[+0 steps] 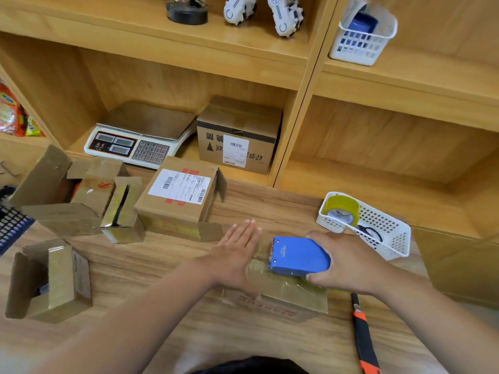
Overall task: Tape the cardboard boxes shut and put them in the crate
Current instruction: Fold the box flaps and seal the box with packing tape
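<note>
**A:** What does the head camera show?

**B:** A wooden table [162, 333]. A flat brown box [278, 300] lies on it right in front of the person. It has shiny tape across its top.

**A:** What are the hands doing?

**B:** The left hand [235, 252] lies flat on the box with straight fingers and holds nothing. The right hand [348, 263] grips a blue tape holder [297, 256] that sits on the box top.

**A:** Where is the crate?

**B:** Only a corner of the dark crate [10, 225] shows, at the far left edge, well apart from the box.

**A:** What is in between?

**B:** More boxes. A labelled box [181, 195] stands just behind the left hand with its side flaps open. Left of it is a small box [124, 211], then a big open box [54, 184]. Another open box [48, 279] sits at the near left.

**A:** And on the right?

**B:** A white basket [397, 241] sits just behind the right hand, with a yellow tape roll [343, 209] and scissors [370, 233] inside. An orange and black knife [364, 338] lies on the table just beside the box, near the right wrist.

**A:** And on the shelf?

**B:** A scale [140, 136] and a closed box [237, 133] stand side by side.
</note>
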Demonstrator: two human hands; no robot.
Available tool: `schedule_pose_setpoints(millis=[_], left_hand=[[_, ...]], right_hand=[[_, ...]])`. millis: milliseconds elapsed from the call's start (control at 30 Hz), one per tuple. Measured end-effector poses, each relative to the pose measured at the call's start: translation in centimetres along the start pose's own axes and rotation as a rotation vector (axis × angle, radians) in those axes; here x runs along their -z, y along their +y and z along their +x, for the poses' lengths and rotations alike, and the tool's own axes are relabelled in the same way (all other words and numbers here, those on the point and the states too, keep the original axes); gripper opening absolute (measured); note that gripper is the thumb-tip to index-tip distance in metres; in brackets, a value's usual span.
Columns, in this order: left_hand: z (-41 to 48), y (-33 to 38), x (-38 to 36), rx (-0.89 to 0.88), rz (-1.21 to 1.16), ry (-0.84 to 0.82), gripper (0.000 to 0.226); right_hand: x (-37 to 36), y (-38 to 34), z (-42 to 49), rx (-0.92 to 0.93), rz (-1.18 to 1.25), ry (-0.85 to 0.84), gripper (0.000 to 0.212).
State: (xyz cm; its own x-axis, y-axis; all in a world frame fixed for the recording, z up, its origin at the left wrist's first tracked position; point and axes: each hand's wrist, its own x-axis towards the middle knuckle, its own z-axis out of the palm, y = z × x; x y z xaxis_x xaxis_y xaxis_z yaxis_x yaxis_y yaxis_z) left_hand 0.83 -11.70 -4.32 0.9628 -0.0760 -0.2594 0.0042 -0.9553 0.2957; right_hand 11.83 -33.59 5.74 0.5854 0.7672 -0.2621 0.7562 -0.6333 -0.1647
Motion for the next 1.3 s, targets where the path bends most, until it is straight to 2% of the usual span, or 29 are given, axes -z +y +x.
schedule_pose_setpoints(millis=[200, 333, 600, 733, 967, 1133, 1300], left_hand=[[-0.1, 0.5, -0.1, 0.021, -0.133, 0.013, 0.139], [-0.3, 0.7, 0.2, 0.046, -0.191, -0.020, 0.137], [-0.2, 0.6, 0.3, 0.055, -0.200, -0.014, 0.140], [0.0, 0.3, 0.1, 0.058, -0.189, -0.020, 0.141], [0.3, 0.3, 0.2, 0.069, -0.178, -0.046, 0.141], [0.3, 0.5, 0.3, 0.052, -0.193, -0.059, 0.142], [0.3, 0.7, 0.5, 0.050, -0.227, -0.080, 0.142]], right_hand=[[-0.1, 0.4, -0.2, 0.024, 0.004, 0.044, 0.054], [0.0, 0.6, -0.3, 0.039, -0.014, 0.036, 0.058], [0.6, 1.6, -0.3, 0.087, -0.021, 0.003, 0.071], [0.6, 3.1, -1.1, 0.097, -0.050, 0.012, 0.066], [0.8, 8.8, -5.3, -0.006, -0.064, -0.018, 0.070], [0.8, 11.7, -7.9, -0.033, 0.002, -0.019, 0.056], [0.1, 12.9, -8.9, -0.061, 0.039, 0.002, 0.062]])
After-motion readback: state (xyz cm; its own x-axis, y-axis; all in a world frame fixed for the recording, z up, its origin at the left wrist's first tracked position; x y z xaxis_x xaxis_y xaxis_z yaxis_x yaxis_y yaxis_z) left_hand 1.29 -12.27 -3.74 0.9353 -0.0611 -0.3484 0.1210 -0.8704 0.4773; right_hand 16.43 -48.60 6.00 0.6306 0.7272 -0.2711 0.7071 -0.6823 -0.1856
